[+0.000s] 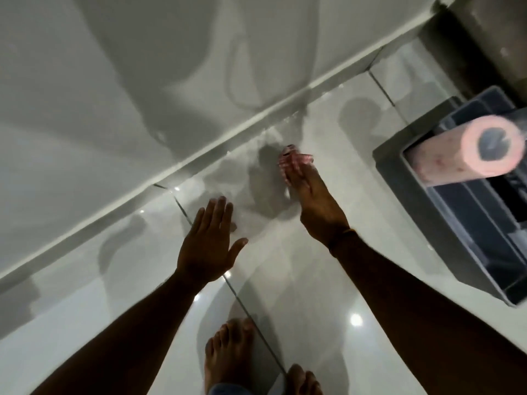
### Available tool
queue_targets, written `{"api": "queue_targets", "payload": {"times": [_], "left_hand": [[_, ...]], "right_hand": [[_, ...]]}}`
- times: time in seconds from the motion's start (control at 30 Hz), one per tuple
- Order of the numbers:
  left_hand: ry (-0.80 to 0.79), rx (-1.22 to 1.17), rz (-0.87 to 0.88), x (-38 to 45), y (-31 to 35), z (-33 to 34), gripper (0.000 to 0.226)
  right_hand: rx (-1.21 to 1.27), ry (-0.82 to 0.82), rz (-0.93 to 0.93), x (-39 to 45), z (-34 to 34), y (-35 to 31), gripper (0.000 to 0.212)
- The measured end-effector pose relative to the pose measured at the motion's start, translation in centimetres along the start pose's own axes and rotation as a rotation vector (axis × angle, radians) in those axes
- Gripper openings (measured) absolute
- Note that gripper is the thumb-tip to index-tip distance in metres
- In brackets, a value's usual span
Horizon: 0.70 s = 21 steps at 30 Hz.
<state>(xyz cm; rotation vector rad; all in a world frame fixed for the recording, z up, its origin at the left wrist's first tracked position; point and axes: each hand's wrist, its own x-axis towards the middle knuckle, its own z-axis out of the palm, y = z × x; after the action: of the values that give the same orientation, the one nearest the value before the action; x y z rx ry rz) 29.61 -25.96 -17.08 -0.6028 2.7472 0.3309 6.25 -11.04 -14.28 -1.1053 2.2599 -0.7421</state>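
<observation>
Both forearms reach down over the glossy white floor (285, 269). Left hand (208, 246) is spread, fingers straight, holding nothing. Right hand (316, 201) grips a pink checked cloth (293, 161) low at the floor, near the skirting (199, 155). Bare feet (228, 354) stand beneath; a pink roll (456, 158) lies across a grey bin (393, 178) at right.
</observation>
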Motion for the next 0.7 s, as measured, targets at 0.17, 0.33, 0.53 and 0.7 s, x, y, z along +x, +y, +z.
{"api": "queue_targets", "payload": {"times": [0.17, 0.33, 0.53, 0.7], "left_hand": [[0.08, -0.046, -0.082, 1.1, 0.2, 6.1, 0.093], [0.168, -0.09, -0.059, 1.1, 0.1, 7.3, 0.094], [0.137, -0.053, -0.056, 1.5, -0.1, 7.7, 0.1], [0.14, -0.078, -0.059, 1.9, -0.7, 8.1, 0.1]], "right_hand": [[-0.43, -0.081, -0.192, 1.4, 5.6, 6.1, 0.059], [-0.429, 0.042, -0.021, 5.8, 3.1, 8.1, 0.065], [-0.358, 0.312, 0.377, 15.5, -3.4, 14.2, 0.065], [-0.363, 0.34, 0.552, 22.2, -8.1, 17.2, 0.068]]}}
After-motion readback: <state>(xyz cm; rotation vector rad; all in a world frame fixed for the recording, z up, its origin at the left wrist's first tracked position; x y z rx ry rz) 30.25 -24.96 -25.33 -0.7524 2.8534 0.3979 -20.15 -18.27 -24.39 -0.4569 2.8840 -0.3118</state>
